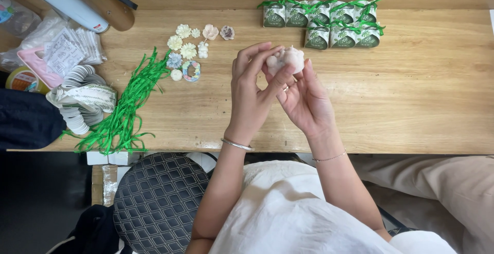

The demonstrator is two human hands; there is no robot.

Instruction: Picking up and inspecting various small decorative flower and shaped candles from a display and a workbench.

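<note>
Head view, looking down on the wooden table (411, 104). At the far edge, right of centre, stand seven small green-and-white boxes (324, 25) tied with green ribbon, four in the back row and three in front, touching one another. Left of them lie small cast flowers (185, 45) in cream, pale pink and blue, with one pastel ring (191, 71) among them. Further left, a heap of loose green ribbon strips (123, 110) runs toward the near edge, beside a fanned stack of round white tags (77, 99) and clear packets with white printed labels (67, 48). A white tube (69, 2) and a brown cylinder (110, 9) lie at the top left corner. Your left hand (252, 89) and right hand (303, 99) meet above the middle of the table, palms turned toward each other, wrists raised off the wood. Between them you hold a small white lumpy piece (288, 58): the left thumb and forefinger pinch its left side, the right fingertips press it from behind and below. Your other left fingers are curled. The piece's shape is hard to make out, since your fingers cover much of it. A dark object (25, 120) at the left edge is cut off, as is a quilted stool seat (159, 197) below the table.
</note>
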